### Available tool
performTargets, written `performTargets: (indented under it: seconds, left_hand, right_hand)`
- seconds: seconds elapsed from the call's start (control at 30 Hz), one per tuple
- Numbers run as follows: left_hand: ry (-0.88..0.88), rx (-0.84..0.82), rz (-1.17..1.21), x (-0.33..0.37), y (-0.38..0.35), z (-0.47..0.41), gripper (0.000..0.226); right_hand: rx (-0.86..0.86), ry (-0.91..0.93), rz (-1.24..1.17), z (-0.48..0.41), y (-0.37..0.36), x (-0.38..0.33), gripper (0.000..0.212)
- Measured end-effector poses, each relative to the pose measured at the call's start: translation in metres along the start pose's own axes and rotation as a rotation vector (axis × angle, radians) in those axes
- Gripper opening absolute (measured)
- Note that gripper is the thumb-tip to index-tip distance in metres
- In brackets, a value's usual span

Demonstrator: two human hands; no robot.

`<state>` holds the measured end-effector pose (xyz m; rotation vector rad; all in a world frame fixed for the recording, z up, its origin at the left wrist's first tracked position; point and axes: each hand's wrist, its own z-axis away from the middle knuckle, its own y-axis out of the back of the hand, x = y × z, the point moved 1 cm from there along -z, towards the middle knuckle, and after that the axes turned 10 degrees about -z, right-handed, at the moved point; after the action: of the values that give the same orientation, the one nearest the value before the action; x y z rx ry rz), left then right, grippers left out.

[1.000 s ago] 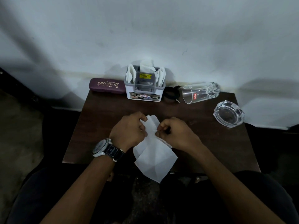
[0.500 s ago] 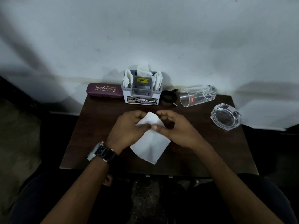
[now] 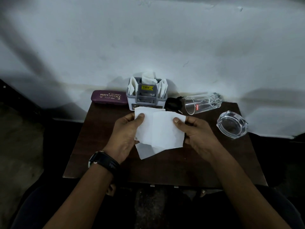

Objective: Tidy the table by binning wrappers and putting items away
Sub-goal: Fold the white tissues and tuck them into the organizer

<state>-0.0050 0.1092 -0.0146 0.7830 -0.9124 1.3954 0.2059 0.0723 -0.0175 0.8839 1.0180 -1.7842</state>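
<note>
The paper napkin (image 3: 158, 129) is hiding my fingers and the label of the napkin holder (image 3: 146, 96). My left hand (image 3: 125, 136) and right hand (image 3: 199, 134) are each pinching one side of it, thumbs in front, just before that holder. The dark table (image 3: 165, 167) is standing against a white wall (image 3: 148, 38).

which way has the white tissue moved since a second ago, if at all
Yes. The white tissue went from the near edge of the table toward the grey caddy; its top edge now overlaps the caddy's front.
</note>
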Motion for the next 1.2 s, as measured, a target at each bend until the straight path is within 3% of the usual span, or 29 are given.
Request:
performTargets:
  seconds: [0.17,0.4,0.6,0.8,0.97,1.07,1.2]
  left_hand:
    - [-0.005,0.045,0.006,-0.002,-0.002,-0.002,0.014]
    - [-0.045,-0.005,-0.060,-0.007,-0.011,0.003,0.020]
    - [-0.035,-0.068,-0.005,-0.001,-0.018,0.010,0.019]
    - [0.092,-0.110,0.087,0.005,-0.026,0.010,0.044]
    - [-0.063,-0.083,-0.094,-0.001,-0.021,0.012,0.018]
    - [-0.100,-0.068,-0.054,0.005,-0.012,0.009,0.023]
    - [-0.121,-0.094,-0.069,0.009,-0.008,0.009,0.028]
  right_hand:
    - [0.072,0.097,-0.122,0.008,0.003,-0.014,0.021]
    - [-0.177,0.084,-0.264,0.022,-0.032,-0.018,0.025]
    - [0.033,0.205,0.063,0.004,-0.036,0.003,0.015]
    - [0.164,0.188,0.077,0.003,-0.033,0.008,0.008]
    - [0.164,0.147,0.023,0.004,-0.036,0.005,0.013]
    - [0.027,0.063,0.058,0.003,-0.035,-0.001,0.031]
    - [-0.199,-0.121,-0.116,0.005,-0.037,0.000,0.044]
